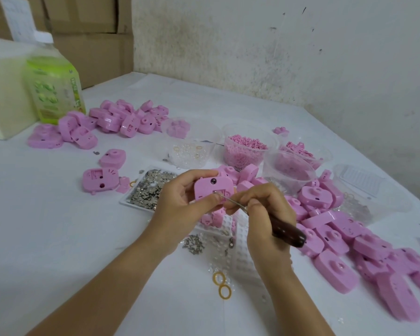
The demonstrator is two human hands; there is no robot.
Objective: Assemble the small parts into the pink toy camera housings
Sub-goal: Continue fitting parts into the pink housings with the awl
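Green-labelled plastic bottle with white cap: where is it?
Head view: the bottle stands far left on the white table, behind a pile of pink plastic housings.

A worker's left hand (177,200) and right hand (264,214), both bare, seen from a head-worn camera. The left forearm (112,282) and right forearm (289,294) are slim and uncovered along all their visible length, down to the lower edge of the frame.

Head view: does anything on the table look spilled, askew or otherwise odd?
Mildly: small metal parts and two yellow rings lie loose on the table, outside the tubs. Nothing looks damaged.
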